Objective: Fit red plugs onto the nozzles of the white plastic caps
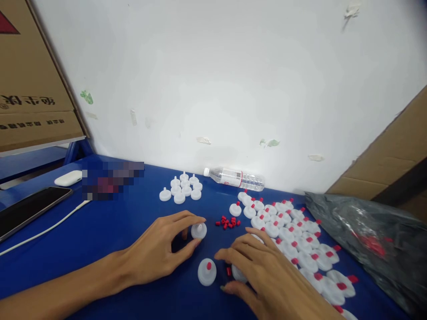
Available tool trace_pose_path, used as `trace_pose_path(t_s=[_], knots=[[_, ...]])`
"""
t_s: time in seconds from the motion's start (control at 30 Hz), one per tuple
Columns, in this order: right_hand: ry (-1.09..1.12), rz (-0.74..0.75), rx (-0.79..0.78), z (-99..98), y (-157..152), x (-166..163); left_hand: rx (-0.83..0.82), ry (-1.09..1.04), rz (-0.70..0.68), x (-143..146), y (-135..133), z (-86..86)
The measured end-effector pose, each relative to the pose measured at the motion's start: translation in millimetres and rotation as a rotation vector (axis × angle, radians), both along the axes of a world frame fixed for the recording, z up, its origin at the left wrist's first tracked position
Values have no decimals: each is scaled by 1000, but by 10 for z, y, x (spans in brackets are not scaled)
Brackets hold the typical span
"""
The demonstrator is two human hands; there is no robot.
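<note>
My left hand (160, 249) rests on the blue table (110, 231), fingers pinched round a white plastic cap (199, 230) that has no red plug. My right hand (263, 271) lies curled over another white cap (238, 273), with a small red plug (228, 271) at its fingertips. A white cap with a red plug (207, 271) lies between the two hands. A little heap of loose red plugs (228, 222) sits just beyond the hands.
Several plain white caps (182, 189) cluster at the back. Many red-plugged caps (300, 242) spread to the right. A clear water bottle (235, 178) lies by the wall. A dark plastic bag (370, 244) is right; a phone (28, 209), cable and cardboard boxes left.
</note>
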State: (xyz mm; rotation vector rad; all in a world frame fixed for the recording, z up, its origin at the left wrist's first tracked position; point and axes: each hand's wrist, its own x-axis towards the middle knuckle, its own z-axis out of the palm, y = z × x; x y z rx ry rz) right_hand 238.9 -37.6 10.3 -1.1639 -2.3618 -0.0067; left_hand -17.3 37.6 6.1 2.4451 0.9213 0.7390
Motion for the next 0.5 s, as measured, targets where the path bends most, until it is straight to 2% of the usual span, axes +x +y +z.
trace_pose_path(t_s=[0.1, 0.2, 0.33, 0.5], knots=[[-41, 42, 9, -44, 26, 15, 8, 1, 2, 2, 1, -7], [-73, 46, 82, -66, 46, 3, 17, 1, 1, 7, -4, 2], [-64, 27, 147, 19, 7, -18, 32, -6, 3, 7, -10, 5], [-9, -25, 125, 88, -37, -39, 44, -11, 1, -6, -30, -42]])
